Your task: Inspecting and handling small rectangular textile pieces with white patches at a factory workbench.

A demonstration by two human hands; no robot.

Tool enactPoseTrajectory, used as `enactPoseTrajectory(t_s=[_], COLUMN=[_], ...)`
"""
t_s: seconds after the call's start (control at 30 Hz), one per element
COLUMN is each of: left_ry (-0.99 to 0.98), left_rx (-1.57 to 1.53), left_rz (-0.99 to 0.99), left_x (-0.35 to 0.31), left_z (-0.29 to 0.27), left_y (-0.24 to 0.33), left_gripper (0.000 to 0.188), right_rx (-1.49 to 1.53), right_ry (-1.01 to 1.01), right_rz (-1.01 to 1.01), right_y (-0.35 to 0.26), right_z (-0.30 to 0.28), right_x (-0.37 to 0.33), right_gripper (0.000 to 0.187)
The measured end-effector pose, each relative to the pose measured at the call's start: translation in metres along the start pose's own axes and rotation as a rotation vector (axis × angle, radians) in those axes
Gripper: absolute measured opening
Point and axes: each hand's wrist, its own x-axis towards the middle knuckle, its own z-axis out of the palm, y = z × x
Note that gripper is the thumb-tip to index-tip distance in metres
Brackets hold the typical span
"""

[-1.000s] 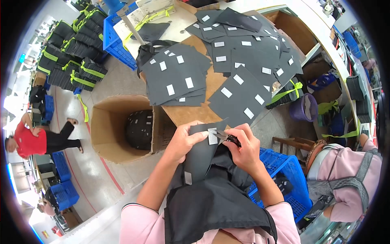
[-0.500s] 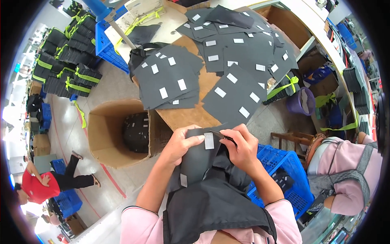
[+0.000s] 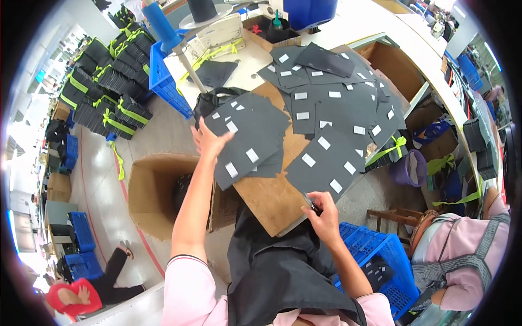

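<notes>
Fingers spread, our left hand point(image 3: 209, 142) rests on a dark fabric panel point(image 3: 247, 142). Our right hand point(image 3: 324, 213) pinches small snips point(image 3: 310, 203) at the surface point(image 3: 272, 195) edge.

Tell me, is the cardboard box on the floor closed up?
No, the cardboard box stands open at the top, with dark pieces visible inside it, below the outstretched left hand.

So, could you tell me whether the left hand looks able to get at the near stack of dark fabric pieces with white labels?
Probably yes: the left hand is open and already at the stack's left edge, with nothing lying between them.
</notes>
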Motion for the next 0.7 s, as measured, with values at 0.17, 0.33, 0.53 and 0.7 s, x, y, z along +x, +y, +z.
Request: enactPoseTrajectory(t_s=[0.17, 0.33, 0.53, 0.7], left_ry=[-0.102, -0.217, -0.107, -0.048], left_rx=[-0.154, -0.112, -0.093, 0.016], left_rz=[-0.145, -0.195, -0.224, -0.1], left_x=[0.001, 0.007, -0.006, -0.02], left_z=[0.02, 0.009, 0.004, 0.003], left_y=[-0.022, -0.021, -0.015, -0.017], left_gripper=[0.114, 0.091, 0.088, 0.091], right_rx=[-0.02, -0.328, -0.362, -0.36], right_ry=[0.021, -0.057, -0.101, -0.133], right_rz=[-0.276, -0.098, -0.119, -0.209], right_y=[-0.004, -0.011, 0.004, 0.011], right_z=[0.026, 0.075, 0.094, 0.09], right_x=[0.045, 0.132, 0.143, 0.142], right_gripper=[0.034, 0.045, 0.045, 0.049])
